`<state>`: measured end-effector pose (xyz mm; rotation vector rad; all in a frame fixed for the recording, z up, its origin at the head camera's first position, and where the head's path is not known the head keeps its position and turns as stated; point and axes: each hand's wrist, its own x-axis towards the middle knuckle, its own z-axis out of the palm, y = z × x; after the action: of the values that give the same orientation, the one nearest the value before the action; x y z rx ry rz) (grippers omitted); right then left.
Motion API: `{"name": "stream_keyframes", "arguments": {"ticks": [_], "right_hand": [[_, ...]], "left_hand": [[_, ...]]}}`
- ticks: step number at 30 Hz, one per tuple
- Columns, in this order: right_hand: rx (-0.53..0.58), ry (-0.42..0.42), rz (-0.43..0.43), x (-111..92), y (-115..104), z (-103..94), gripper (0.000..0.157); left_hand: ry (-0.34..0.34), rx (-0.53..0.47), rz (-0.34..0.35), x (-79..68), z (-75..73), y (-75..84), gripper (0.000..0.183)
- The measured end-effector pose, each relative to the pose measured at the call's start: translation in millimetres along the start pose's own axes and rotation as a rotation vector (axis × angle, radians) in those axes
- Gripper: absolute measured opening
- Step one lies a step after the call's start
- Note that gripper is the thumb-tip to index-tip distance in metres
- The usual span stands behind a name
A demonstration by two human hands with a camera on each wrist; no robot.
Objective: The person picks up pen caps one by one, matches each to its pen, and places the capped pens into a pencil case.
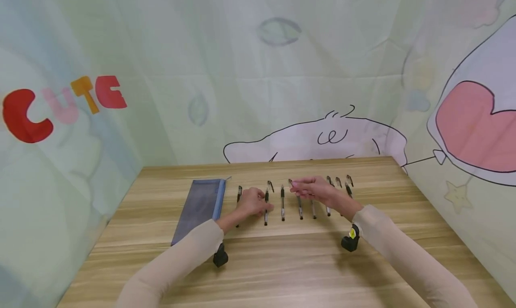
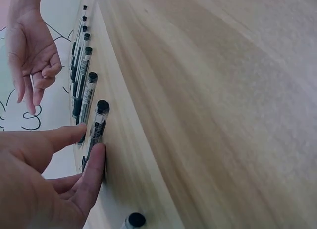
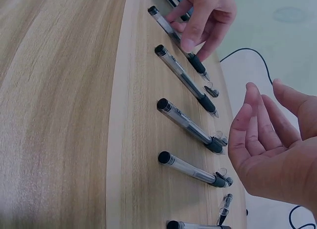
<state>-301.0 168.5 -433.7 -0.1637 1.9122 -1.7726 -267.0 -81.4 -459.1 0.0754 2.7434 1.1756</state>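
Note:
My left hand (image 1: 253, 202) pinches an uncapped gel pen (image 2: 100, 117) between thumb and fingers, with its black end up in the left wrist view. A black pen cap (image 1: 270, 186) lies just beyond that pen's tip. In the right wrist view my right hand (image 3: 272, 145) has loosely bent fingers and nothing between them. It hovers over the far ends of the pens, and its fingertips overlap another cap (image 1: 290, 181) in the head view. Between the hands lies a second uncapped pen (image 1: 282, 203). Left of my left hand is a capped pen (image 1: 239, 192).
Several more clear-barrelled pens (image 3: 190, 168) lie in a row to the right, with loose caps (image 1: 349, 180) beyond them. A blue-grey zipped pencil case (image 1: 199, 205) rests at the left of the wooden table (image 1: 282, 272). A printed curtain hangs behind the table.

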Motion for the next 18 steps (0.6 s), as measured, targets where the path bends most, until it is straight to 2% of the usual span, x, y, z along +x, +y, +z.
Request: {"name": "stream_keyframes", "arguments": {"ticks": [6, 10, 18], "right_hand": [[-0.004, -0.006, -0.004, 0.1, 0.7, -0.3, 0.050], [-0.027, 0.001, 0.008, 0.1, 0.1, 0.7, 0.048], [-0.060, 0.011, 0.024, 1.9, -1.2, 3.7, 0.050]], "left_hand": [[-0.006, 0.036, 0.054, 0.6, 4.0, -0.7, 0.050], [-0.014, 0.015, 0.073, -2.0, 2.1, -0.8, 0.046], [-0.020, -0.155, 0.030, -7.2, -4.3, -7.8, 0.039]]}}
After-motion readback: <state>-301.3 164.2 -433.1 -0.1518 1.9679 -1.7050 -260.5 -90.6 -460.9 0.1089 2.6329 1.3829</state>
